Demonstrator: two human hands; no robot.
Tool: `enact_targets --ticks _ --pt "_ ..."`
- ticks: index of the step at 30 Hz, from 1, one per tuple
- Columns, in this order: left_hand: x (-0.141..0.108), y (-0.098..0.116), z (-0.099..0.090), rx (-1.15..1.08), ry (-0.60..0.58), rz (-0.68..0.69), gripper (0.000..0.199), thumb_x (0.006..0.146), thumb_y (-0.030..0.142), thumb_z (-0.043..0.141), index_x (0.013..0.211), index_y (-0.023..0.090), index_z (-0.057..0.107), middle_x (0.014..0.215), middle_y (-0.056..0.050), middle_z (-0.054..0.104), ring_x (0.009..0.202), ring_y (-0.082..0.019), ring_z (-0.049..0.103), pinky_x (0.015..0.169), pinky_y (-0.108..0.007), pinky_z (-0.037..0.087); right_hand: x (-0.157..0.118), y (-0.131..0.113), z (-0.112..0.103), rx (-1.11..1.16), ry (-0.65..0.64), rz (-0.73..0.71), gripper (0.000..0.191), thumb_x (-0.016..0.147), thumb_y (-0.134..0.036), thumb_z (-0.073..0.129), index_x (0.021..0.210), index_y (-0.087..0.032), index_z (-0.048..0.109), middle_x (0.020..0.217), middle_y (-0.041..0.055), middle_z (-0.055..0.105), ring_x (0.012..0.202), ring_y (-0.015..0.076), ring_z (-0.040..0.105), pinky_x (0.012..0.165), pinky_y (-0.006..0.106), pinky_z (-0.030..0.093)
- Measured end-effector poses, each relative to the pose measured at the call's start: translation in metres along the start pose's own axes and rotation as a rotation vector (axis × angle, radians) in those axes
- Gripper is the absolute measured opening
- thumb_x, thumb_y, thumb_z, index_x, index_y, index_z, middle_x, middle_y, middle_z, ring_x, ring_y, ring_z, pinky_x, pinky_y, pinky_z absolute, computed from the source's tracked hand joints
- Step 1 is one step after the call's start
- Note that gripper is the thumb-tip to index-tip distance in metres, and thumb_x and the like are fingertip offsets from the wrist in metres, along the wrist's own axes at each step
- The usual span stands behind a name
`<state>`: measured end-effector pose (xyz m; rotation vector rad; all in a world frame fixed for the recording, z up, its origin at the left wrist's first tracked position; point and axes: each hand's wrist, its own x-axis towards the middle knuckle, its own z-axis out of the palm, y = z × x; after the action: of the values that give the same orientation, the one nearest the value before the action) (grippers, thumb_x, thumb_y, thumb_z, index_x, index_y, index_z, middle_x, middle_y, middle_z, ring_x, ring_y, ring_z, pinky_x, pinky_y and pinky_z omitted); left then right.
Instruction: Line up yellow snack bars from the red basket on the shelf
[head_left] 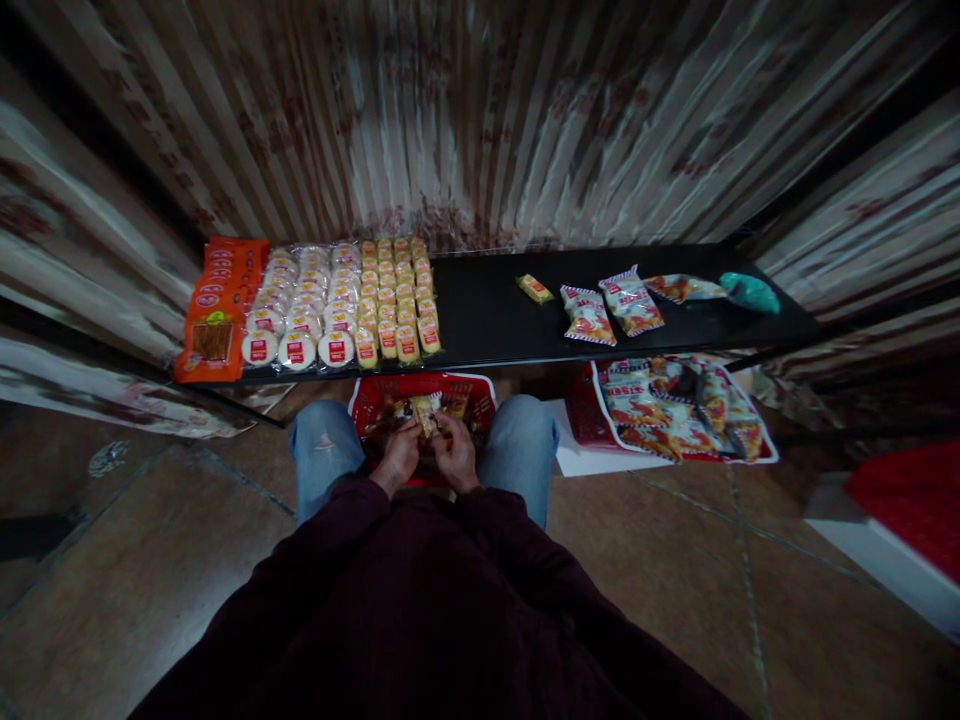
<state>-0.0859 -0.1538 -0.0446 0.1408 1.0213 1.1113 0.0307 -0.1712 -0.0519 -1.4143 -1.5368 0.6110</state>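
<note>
Between my knees, my left hand [399, 456] and my right hand [456, 452] meet over a red basket [481, 392]. The fingers of both are closed on a small yellow wrapped snack cake [426, 414]; its exact outline is dim and partly covered by the fingers. More wrapped snacks lie lower in the basket, too dark to tell apart. On the black shelf [480, 310] just beyond, yellow wrapped snack cakes [397, 300] stand in neat rows. Left of them are rows of round white packaged crackers [298, 348], then orange snack bags [214, 310].
A single yellow packet [534, 289], red-and-white snack bags [589, 315] and a green packet [750, 293] lie on the shelf's right half. A second red basket [585, 405] full of snack bags sits on the floor at right. Striped curtains [480, 120] hang behind.
</note>
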Motion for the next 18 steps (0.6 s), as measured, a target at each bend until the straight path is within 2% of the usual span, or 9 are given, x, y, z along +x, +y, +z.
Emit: enact_targets --ticks 3,9,18 --pt "-0.001 0.002 0.002 -0.031 0.018 -0.02 0.022 0.067 0.005 0.063 0.087 0.014 0.067 0.079 -0.004 0.07 0.073 -0.014 0.064 0.074 -0.025 0.048 0.0 -0.001 -0.001 0.009 0.0 0.039 0.032 0.079 -0.019 0.047 0.106 -0.019 0.062 0.103 0.009 0.066 0.101 0.0227 0.06 0.092 0.038 0.049" --pt "-0.002 0.003 0.006 -0.097 0.04 -0.043 0.021 0.072 0.002 0.055 0.087 0.013 0.064 0.079 -0.005 0.07 0.077 -0.015 0.066 0.074 -0.027 0.051 0.001 -0.003 -0.002 0.039 0.007 0.08 0.03 0.079 -0.02 0.047 0.105 -0.019 0.062 0.101 0.0086 0.066 0.097 0.0215 0.061 0.091 0.036 0.049" --pt "0.003 -0.001 0.003 -0.164 0.067 -0.131 0.02 0.079 0.005 0.047 0.091 0.013 0.061 0.074 -0.005 0.067 0.062 -0.013 0.062 0.063 -0.025 0.051 0.001 -0.013 -0.006 0.067 -0.001 0.084 0.027 0.083 -0.024 0.048 0.104 -0.019 0.063 0.101 0.0085 0.067 0.097 0.0206 0.062 0.09 0.035 0.05"
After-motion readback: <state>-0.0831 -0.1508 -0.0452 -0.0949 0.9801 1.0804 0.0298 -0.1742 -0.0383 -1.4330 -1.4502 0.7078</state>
